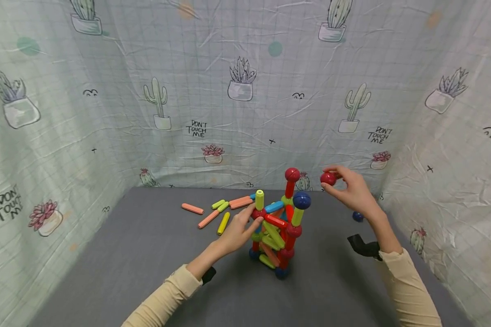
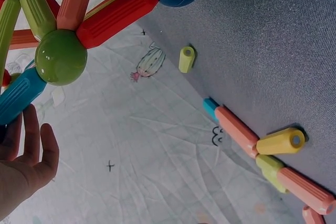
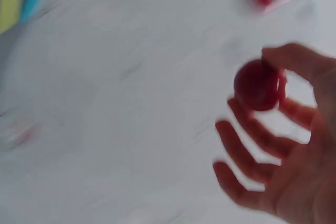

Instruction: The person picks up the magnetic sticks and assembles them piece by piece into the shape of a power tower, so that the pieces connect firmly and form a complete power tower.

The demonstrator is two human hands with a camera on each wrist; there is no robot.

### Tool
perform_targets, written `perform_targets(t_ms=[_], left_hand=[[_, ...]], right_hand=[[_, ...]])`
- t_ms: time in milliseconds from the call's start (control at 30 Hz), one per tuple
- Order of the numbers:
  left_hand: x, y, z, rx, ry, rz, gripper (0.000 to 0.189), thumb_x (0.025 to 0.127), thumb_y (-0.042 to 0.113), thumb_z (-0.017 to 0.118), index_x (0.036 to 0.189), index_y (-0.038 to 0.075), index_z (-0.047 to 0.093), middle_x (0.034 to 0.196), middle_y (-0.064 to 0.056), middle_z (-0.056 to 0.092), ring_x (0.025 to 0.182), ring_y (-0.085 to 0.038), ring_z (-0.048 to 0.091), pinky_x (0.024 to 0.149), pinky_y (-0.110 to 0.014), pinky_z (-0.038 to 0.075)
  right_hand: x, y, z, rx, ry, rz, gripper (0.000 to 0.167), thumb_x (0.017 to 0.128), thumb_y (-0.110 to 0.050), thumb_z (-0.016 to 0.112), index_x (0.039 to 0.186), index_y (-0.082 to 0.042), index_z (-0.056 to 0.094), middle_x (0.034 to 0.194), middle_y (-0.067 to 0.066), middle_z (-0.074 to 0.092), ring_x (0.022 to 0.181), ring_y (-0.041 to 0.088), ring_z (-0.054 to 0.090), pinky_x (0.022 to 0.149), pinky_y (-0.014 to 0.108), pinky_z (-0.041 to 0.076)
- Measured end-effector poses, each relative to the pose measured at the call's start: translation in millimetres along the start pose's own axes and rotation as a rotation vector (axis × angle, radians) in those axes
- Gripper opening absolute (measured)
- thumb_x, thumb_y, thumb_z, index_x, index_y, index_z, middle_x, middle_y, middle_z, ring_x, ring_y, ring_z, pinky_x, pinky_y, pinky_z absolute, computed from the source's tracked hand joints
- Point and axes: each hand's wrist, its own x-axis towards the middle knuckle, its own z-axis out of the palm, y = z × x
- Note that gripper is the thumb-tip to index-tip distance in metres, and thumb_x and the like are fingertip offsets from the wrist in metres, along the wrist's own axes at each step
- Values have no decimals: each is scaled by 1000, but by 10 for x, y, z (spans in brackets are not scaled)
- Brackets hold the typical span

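Note:
A tower of coloured magnetic rods and balls (image 1: 274, 236) stands on the grey table. My left hand (image 1: 236, 234) steadies its left upper corner, thumb and fingers around a red ball (image 1: 259, 213) with a yellow-green rod (image 1: 259, 200) upright on it. Seen from the left wrist, the fingertips lie by a blue rod (image 2: 22, 95) joined to a green ball (image 2: 61, 57). Off to the tower's right, my right hand (image 1: 355, 191) pinches a loose red ball (image 3: 256, 85) in the air between thumb and fingers. A red ball (image 1: 292, 174) and a dark blue ball (image 1: 302, 200) top two other uprights.
Loose rods lie left of and behind the tower, among them an orange rod (image 1: 192, 209) and a yellow rod (image 1: 223, 223). One dark blue ball (image 1: 358, 216) rests on the table at the right, behind my right wrist. A cactus-print curtain (image 1: 245, 150) encloses the table.

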Motion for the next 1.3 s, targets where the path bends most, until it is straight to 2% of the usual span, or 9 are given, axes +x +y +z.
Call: perform_targets(t_ms=[100, 233, 367, 533, 767, 833, 933, 1100, 1300], left_hand=[[2, -10, -9, -7, 9, 17, 36, 94, 24, 43, 125, 6, 43, 87, 1, 56, 82, -8, 54, 72, -23, 47], [1, -26, -17, -37, -9, 17, 34, 94, 23, 43, 125, 8, 43, 87, 1, 56, 81, -7, 55, 73, -25, 47], [9, -24, -24, -68, -44, 7, 36, 95, 23, 40, 129, 12, 39, 91, 1, 57, 85, -8, 56, 75, -26, 47], [14, -17, -38, -63, -58, 6, 40, 95, 23, 40, 134, 12, 35, 97, 0, 57, 89, -9, 57, 76, -26, 47], [-16, -122, -154, -21, -22, -32, 43, 97, 26, 33, 135, 7, 34, 113, -9, 57, 99, -18, 57, 81, -32, 48], [-37, -256, -198, 53, 26, -83, 41, 97, 26, 35, 133, 5, 38, 109, -9, 58, 95, -20, 58, 78, -35, 48], [-78, -561, -221, 273, 57, -167, 33, 94, 26, 44, 118, 5, 53, 97, -7, 61, 87, -22, 58, 73, -37, 47], [-171, -1072, -142, 673, -98, -285, 27, 84, 32, 60, 94, 7, 60, 80, -9, 59, 77, -28, 56, 61, -41, 43], [-204, -1296, -48, 815, -255, -368, 17, 77, 20, 67, 84, 5, 61, 75, -12, 58, 78, -33, 56, 68, -48, 43]], right_hand=[[257, -535, -162, 88, -111, -188, 38, 79, -16, 67, 114, -9, 54, 105, 6, 61, 91, 17, 54, 79, 39, 44], [566, -997, -157, 100, -379, -353, 36, 80, -20, 67, 113, -12, 55, 107, 1, 59, 91, 15, 51, 74, 34, 46], [755, -1183, 0, 77, -558, -439, 35, 80, -22, 66, 112, -13, 56, 107, 0, 59, 93, 16, 50, 77, 33, 45], [830, -1221, 125, 61, -629, -469, 37, 81, -22, 65, 115, -11, 54, 111, 2, 59, 101, 19, 52, 86, 38, 44], [600, -1158, -105, 87, -453, -403, 39, 81, -22, 64, 118, -11, 54, 116, 2, 57, 101, 17, 50, 79, 36, 45], [431, -1107, -182, 61, -384, -403, 35, 81, -20, 64, 115, -12, 56, 111, 1, 59, 99, 17, 50, 81, 37, 44], [158, -1025, -228, 15, -296, -386, 33, 80, -20, 66, 111, -15, 57, 108, -3, 59, 99, 15, 49, 81, 38, 41], [-139, -955, -179, -4, -122, -341, 36, 75, -17, 70, 109, -17, 59, 107, -2, 58, 102, 16, 47, 85, 43, 37], [-245, -918, -102, -13, -8, -379, 37, 71, -14, 73, 106, -15, 62, 104, 0, 57, 98, 15, 47, 82, 42, 35]])
